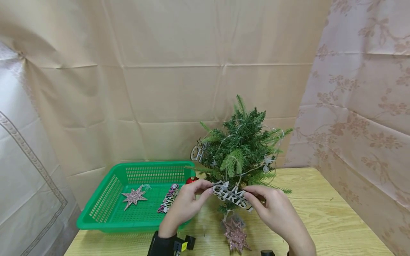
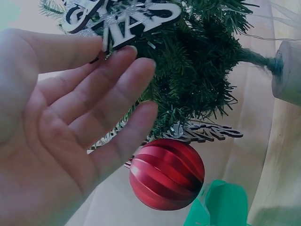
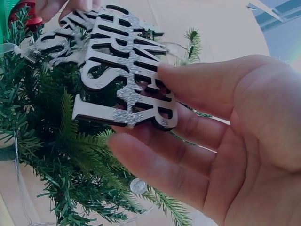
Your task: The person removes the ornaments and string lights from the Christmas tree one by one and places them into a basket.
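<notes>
In front of a small artificial Christmas tree, a silver-and-white lettered Christmas sign is stretched between both hands. My left hand pinches its left end between thumb and fingertips; its other fingers reach out loosely in the left wrist view. At the opposite end, my right hand grips the sign's edge, thumb on the lettered face and fingers behind. The right wrist view shows the letters "MER" and "CHRIST" closely. A red ridged bauble hangs on the tree near my left hand.
Left of the tree stands a green plastic basket holding a glittery pink star and another lettered sign. A second pink star is low in front of the tree. Another lettered ornament hangs on the tree's left side.
</notes>
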`<state>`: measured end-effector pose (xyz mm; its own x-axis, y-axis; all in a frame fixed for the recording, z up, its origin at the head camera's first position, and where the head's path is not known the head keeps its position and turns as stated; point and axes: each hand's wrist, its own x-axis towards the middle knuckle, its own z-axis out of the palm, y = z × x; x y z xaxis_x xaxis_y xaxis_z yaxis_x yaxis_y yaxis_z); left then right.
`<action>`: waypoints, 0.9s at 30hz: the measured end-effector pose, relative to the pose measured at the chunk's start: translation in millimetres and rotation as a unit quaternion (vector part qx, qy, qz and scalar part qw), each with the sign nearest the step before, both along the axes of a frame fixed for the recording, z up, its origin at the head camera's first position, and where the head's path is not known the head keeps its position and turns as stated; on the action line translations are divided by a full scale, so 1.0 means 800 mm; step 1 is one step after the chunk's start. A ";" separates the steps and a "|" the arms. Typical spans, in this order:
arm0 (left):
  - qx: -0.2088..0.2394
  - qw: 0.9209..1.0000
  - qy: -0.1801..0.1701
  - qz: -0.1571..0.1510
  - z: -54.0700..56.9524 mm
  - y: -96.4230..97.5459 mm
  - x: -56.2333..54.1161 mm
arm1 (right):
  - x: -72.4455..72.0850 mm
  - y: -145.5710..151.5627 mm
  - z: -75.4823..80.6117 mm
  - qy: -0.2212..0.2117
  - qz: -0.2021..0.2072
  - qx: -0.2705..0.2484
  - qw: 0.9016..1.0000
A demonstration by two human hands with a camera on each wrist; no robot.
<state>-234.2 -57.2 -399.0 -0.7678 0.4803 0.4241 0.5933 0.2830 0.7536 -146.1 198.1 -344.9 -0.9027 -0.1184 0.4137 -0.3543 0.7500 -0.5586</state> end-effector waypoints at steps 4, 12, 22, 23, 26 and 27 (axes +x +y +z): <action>0.027 0.999 0.024 0.017 0.000 -0.001 0.000 | 0.002 0.000 0.000 0.031 -0.002 -0.018 0.999; 0.078 0.996 0.038 0.023 0.002 -0.001 -0.001 | 0.002 -0.001 0.001 0.065 0.008 -0.053 0.996; 0.124 0.990 0.066 0.031 0.006 -0.002 0.003 | 0.004 -0.001 0.002 0.086 0.020 -0.073 0.993; 0.129 0.989 0.067 0.031 0.006 -0.003 0.003 | 0.004 -0.001 0.002 0.090 0.022 -0.074 0.993; 0.143 0.986 0.079 0.025 0.007 -0.004 0.004 | 0.005 -0.002 0.002 0.100 0.024 -0.076 0.992; 0.147 0.985 0.083 0.024 0.007 -0.004 0.004 | 0.005 -0.002 0.002 0.102 0.024 -0.077 0.992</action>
<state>-231.1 -60.7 -393.2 -0.6954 0.2837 0.6603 0.7060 0.0979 0.7014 -141.8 196.5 -343.0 -0.7935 -0.0811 0.6032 -0.5050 0.6409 -0.5781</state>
